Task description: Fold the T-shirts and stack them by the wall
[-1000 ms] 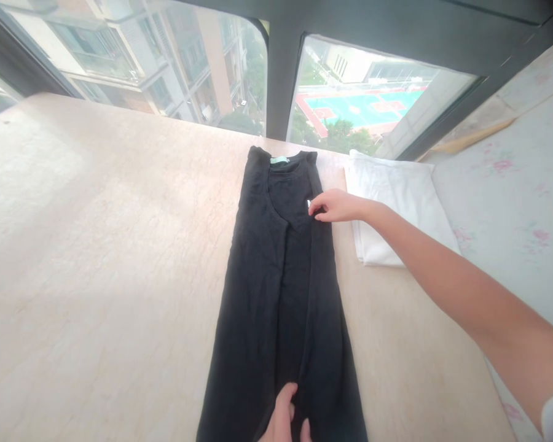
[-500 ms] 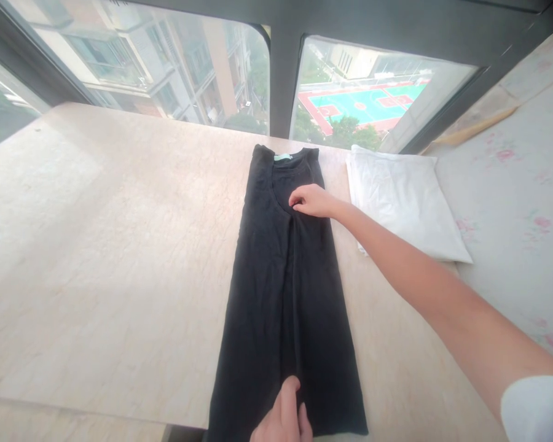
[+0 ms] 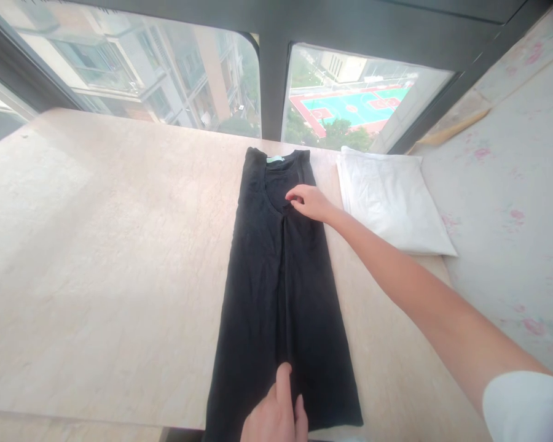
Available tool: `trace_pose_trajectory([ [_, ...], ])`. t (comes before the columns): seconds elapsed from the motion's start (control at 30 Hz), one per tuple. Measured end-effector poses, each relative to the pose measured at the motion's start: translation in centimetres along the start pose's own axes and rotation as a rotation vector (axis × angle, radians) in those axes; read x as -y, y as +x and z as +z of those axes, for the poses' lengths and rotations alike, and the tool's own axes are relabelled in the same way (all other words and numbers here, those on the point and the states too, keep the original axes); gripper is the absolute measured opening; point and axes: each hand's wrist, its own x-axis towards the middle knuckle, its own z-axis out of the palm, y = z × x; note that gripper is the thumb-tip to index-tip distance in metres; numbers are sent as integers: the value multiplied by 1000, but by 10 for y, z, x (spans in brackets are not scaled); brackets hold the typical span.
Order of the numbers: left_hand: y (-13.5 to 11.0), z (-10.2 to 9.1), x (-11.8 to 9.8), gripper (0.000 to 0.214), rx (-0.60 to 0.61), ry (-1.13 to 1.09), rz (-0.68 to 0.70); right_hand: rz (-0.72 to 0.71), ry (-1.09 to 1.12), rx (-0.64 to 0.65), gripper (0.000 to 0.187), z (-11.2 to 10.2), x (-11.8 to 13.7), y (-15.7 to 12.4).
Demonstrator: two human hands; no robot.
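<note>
A black shirt [image 3: 253,276] lies lengthwise with its sides folded towards the middle, its neckline and a pale label [image 3: 275,159] at the far end. At the right side of the neckline, my right hand [image 3: 304,199] is closed in a pinch on the cloth. The fingertips partly hide what they grip. Over the lower middle of the shirt, at the near end of the fold line, is my left hand [image 3: 276,408]. Its index finger points forward along the cloth, with the thumb apart to the right; its other fingers are mostly hidden.
The shirt rests on a pale marble-patterned surface [image 3: 120,264] in front of dark-framed windows [image 3: 271,80]. To the right, a white folded cloth or bag [image 3: 387,202] lies beside a flower-patterned wall [image 3: 502,196]. The surface's front edge runs along the lower left.
The two folded edges have come closer together below the neckline, narrowing the gap there. My hands keep nearly the same places on the shirt; the whole view has shifted slightly.
</note>
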Motion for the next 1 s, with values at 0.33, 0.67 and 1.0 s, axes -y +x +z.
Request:
trace_pose_trajectory([
  [0.33, 108, -110, -36, 38, -307, -300, 66, 275, 3, -270, 31, -8, -31, -52],
  [0.67, 253, -172, -62, 44, -618, -435, 99, 272, 24, -389, 32, 23, -22, -81],
  [1.0, 70, -105, -6, 6, -492, 9, 240, 267, 159, -186, 22, 9, 27, -47],
])
